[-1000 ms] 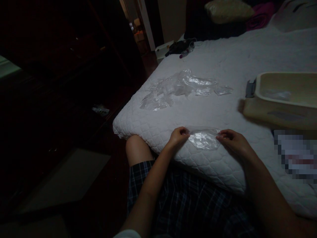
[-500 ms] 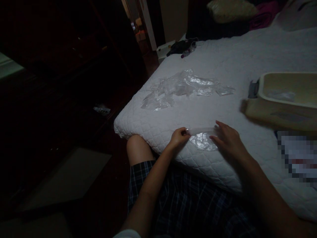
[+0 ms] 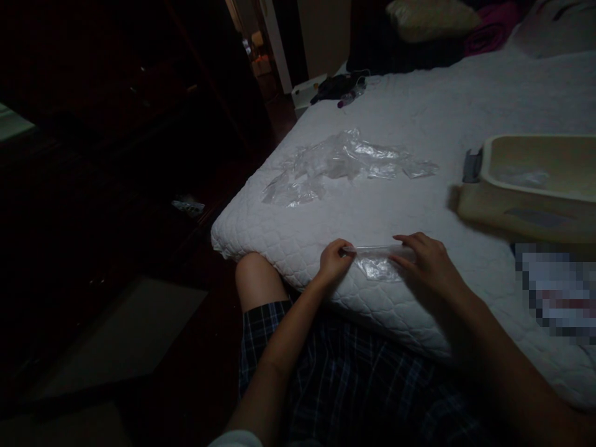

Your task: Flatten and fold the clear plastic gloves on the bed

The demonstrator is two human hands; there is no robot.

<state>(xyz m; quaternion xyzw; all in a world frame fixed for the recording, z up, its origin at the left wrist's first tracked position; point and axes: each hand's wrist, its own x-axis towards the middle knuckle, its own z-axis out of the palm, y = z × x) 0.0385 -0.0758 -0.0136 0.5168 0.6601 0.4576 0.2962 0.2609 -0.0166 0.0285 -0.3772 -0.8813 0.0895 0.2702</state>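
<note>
A clear plastic bag (image 3: 378, 267), creased and partly folded into a flat strip along its far edge, lies near the front edge of the bed. My left hand (image 3: 336, 257) is closed in a pinch on the strip's left end. At the other end, my right hand (image 3: 431, 261) has the strip between its thumb and fingers, with the fingertips somewhat apart. Beyond both hands, several more clear plastic bags (image 3: 326, 164) are spread in a crumpled heap on the white quilted bed cover (image 3: 372, 214).
To the right stands a beige plastic bin (image 3: 503, 208) with a grey latch and some clear plastic inside. A blurred-out printed item (image 3: 554, 285) lies in front of it. Pillows (image 3: 433, 18) and a dark item (image 3: 333, 88) are at the back. Dark floor borders the bed's left side.
My right hand's fingers have moved a little left along the bag, and the strip looks thinner. My left hand keeps its pinch. The view has shifted slightly.
</note>
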